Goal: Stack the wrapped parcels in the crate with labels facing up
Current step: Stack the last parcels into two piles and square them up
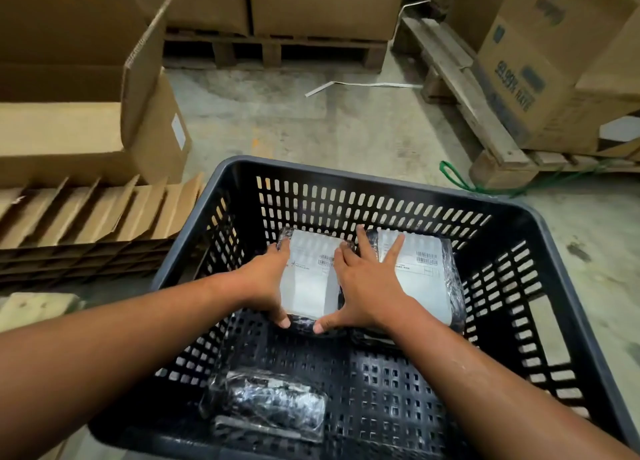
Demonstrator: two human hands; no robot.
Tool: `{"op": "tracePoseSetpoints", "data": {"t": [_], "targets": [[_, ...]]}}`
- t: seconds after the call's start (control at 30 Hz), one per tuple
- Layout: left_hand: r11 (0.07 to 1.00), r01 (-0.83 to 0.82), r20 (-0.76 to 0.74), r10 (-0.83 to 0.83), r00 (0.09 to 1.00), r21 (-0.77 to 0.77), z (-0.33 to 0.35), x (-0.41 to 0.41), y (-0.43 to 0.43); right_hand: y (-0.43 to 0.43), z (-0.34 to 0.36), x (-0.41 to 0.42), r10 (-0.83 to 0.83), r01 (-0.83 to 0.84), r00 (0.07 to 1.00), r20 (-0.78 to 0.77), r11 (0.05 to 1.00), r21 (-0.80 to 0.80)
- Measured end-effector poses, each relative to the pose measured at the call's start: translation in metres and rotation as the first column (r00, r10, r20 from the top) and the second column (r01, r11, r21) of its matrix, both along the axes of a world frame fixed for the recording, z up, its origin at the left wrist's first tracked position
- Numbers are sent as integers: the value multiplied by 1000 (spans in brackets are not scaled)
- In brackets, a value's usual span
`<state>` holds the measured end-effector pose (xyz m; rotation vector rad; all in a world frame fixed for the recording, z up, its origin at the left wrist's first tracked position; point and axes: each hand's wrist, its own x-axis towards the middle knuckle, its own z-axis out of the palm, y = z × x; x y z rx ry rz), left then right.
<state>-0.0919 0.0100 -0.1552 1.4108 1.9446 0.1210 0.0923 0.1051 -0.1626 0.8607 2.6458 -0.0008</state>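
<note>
Both hands (pixel 311 286) grip 1 label-up parcel (pixel 310 279), seemingly resting in crate (pixel 381 179).

Warehouse setting. Bare concrete floor (pixel 346 127), stained and scuffed. At the left edge, an open cardboard box (pixel 86 113) stands behind a stack of flattened cardboard dividers (pixel 93 224). Along the far edge, large cartons (pixel 311 2) rest on a wooden pallet (pixel 277 49). At right, a second pallet (pixel 485 120) carries a printed carton (pixel 540 64). A white strap (pixel 360 85) and a green cord (pixel 457 179) lie loose on the floor.
</note>
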Motion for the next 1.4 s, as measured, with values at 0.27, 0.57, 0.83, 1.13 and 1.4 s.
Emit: {"op": "tracePoseSetpoints", "data": {"t": [0.27, 0.57, 0.83, 1.13, 1.4], "targets": [[998, 45, 6, -45, 999, 42, -5, -1, 0, 2, 0, -2, 23, -23, 995, 99, 1000, -3], [995, -21, 80, 14, 997, 97, 1, 3, -10, -1, 0, 3, 26, -25, 1000, -15, 1000, 17], [994, -25, -28, 28, 999, 106, 38, -2, -27, 5, 13, 15, 52, -71, 984, -172, 992, -106], [990, 54, 29, -58, 998, 133, 78, -23, -55, -11, 52, 27, -102, -62, 906, -410, 928, -367], [891, 395, -1, -406, 914, -225, 58, -8, -78, -65, 50, 32, -72, -194, 946, -315, 651, -734]]}}
